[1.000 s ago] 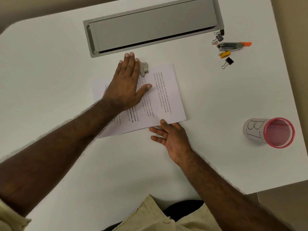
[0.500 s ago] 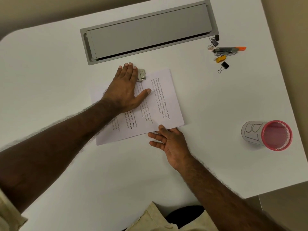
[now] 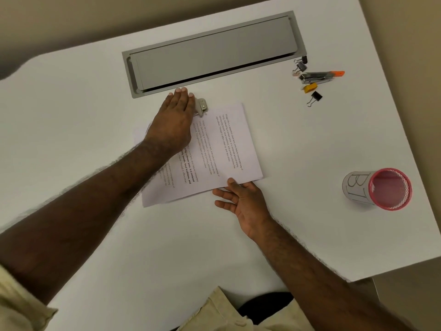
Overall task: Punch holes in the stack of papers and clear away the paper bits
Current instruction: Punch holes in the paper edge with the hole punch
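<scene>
A stack of printed papers lies slanted on the white desk. A small metal hole punch sits at the stack's far edge. My left hand lies flat, palm down, over the far left part of the stack, fingers straight and together, its index side against the punch. The thumb is hidden. My right hand rests on the desk at the stack's near edge, fingers spread, one fingertip touching the paper. No paper bits are visible.
A grey cable hatch is set into the desk just beyond my left fingertips. A stapler and binder clips lie at the far right. A pink mesh cup lies on its side near the right edge.
My left thumb, spread across the paper before, has drawn in out of sight. Both hands and the stack stay in place; only the camera view has shifted.
</scene>
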Action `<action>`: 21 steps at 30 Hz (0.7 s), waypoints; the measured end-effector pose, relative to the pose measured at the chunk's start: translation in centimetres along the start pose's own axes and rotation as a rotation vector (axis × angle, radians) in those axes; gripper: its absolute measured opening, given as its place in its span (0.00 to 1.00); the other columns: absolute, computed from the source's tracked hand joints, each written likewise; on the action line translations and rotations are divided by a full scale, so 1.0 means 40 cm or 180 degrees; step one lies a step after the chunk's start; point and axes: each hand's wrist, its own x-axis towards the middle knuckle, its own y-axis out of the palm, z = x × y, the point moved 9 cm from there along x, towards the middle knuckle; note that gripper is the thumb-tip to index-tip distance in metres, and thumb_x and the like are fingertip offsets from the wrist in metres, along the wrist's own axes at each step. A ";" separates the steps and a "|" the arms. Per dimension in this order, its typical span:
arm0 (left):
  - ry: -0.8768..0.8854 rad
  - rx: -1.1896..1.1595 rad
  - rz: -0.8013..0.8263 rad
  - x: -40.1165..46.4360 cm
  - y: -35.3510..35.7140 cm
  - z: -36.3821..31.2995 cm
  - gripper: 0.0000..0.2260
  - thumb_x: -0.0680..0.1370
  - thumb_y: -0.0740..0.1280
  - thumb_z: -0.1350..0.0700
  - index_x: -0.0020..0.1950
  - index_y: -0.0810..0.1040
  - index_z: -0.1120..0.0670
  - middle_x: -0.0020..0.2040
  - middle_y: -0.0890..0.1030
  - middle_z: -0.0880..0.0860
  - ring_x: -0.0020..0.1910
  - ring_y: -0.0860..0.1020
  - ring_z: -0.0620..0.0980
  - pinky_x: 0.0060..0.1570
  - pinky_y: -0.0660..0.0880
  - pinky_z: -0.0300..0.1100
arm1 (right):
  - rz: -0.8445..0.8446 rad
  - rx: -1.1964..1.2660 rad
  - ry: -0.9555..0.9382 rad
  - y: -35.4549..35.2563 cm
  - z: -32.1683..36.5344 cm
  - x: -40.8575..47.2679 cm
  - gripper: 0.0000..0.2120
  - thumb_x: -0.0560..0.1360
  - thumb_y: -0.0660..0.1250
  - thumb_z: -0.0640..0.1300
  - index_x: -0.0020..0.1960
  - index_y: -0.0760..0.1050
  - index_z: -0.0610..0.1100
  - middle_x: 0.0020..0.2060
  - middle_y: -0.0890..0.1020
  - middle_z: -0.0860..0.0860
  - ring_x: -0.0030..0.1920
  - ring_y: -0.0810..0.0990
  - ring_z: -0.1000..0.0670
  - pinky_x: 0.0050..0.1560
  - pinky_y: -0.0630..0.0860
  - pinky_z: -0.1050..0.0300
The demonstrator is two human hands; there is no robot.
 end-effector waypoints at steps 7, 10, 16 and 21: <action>0.0061 -0.0227 -0.0233 -0.011 -0.030 0.012 0.31 0.87 0.60 0.60 0.87 0.49 0.61 0.87 0.49 0.62 0.87 0.48 0.59 0.86 0.47 0.52 | -0.0012 -0.0017 0.0004 -0.033 -0.006 -0.016 0.14 0.85 0.68 0.43 0.70 0.76 0.46 0.54 0.89 0.42 0.54 0.90 0.40 0.43 0.87 0.48; -0.0030 -0.0513 -0.0428 -0.031 -0.048 0.030 0.28 0.88 0.59 0.59 0.87 0.54 0.60 0.87 0.54 0.61 0.87 0.53 0.59 0.86 0.50 0.52 | -0.0021 -0.0054 0.0037 -0.056 -0.007 -0.027 0.13 0.85 0.68 0.43 0.69 0.77 0.45 0.51 0.90 0.44 0.53 0.90 0.41 0.42 0.86 0.49; -0.0426 -0.1140 -0.0910 -0.117 -0.072 0.062 0.22 0.88 0.60 0.56 0.83 0.66 0.60 0.82 0.68 0.61 0.82 0.67 0.63 0.82 0.64 0.57 | -0.0035 -0.0190 -0.0003 -0.102 0.003 -0.057 0.10 0.84 0.68 0.43 0.65 0.79 0.45 0.50 0.90 0.44 0.52 0.90 0.41 0.40 0.86 0.51; -0.0446 -0.1317 -0.1114 -0.197 -0.071 0.039 0.15 0.87 0.63 0.58 0.71 0.79 0.62 0.70 0.82 0.62 0.67 0.80 0.64 0.69 0.75 0.53 | 0.0055 -0.0380 -0.0070 -0.129 0.022 -0.091 0.11 0.84 0.68 0.42 0.66 0.80 0.44 0.51 0.89 0.43 0.51 0.90 0.41 0.40 0.86 0.51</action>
